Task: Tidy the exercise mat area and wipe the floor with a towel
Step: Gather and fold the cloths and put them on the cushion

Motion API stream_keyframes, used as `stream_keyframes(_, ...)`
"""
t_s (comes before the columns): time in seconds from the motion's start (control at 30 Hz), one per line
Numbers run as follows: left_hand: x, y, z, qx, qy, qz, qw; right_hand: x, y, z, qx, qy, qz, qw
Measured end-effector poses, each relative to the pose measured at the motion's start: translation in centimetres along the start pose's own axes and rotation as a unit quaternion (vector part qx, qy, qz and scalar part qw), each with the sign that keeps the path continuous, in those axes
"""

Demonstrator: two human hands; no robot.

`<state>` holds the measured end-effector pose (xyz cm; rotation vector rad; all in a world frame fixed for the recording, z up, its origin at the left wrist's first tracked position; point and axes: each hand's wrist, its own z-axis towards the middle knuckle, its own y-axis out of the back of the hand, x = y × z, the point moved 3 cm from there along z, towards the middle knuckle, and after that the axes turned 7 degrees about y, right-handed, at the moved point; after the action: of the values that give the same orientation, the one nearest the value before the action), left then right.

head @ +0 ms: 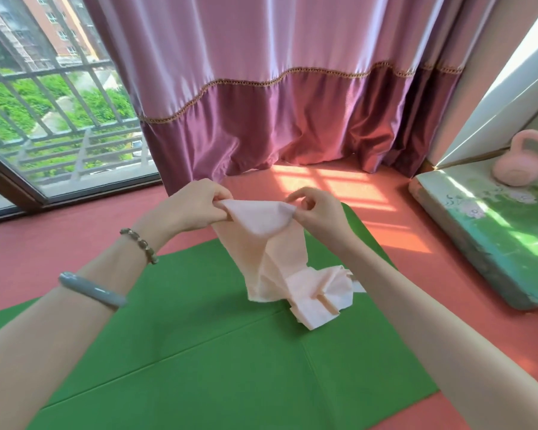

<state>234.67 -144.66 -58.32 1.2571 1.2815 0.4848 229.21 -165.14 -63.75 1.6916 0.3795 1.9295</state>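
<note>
Green exercise mat (199, 352) fills lower frame on pink floor (44, 243) | left hand (196, 206) and right hand (317, 212) at centre, fingers curled, each pinching a top corner of pale peach towel (271, 243) | towel hangs between them, lower end bunched on mat | pink kettlebell (519, 162) on patterned pad (494, 243), right edge | purple curtain (261, 88) across top

Straight ahead of you hangs a shiny pink satin curtain (261, 88) with a darker plum band below a line of gold braid. To your left, a dark-framed glass window (16, 193) looks through grey metal bars (75, 72) onto green shrubs (106, 103) and a red-brick building (59, 23). To your right lies a thick pale-green patterned foam pad (485, 243) in patches of sunlight, with a pink kettlebell (522, 162) standing on its far end.
</note>
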Motion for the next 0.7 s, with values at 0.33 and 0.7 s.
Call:
stream_keyframes(0.33, 1.0, -2.2, 0.4, 0.018, 0.002, -0.096, 0.995, 1.1, -1.8, 0.0, 0.063, -0.193, 0.464, 0.862)
stream_keyframes(0.7, 1.5, -0.5, -0.9, -0.089, 0.043, -0.283, 0.954, 4.0, 1.8, -0.4, -0.007, -0.071, 0.315, 0.947)
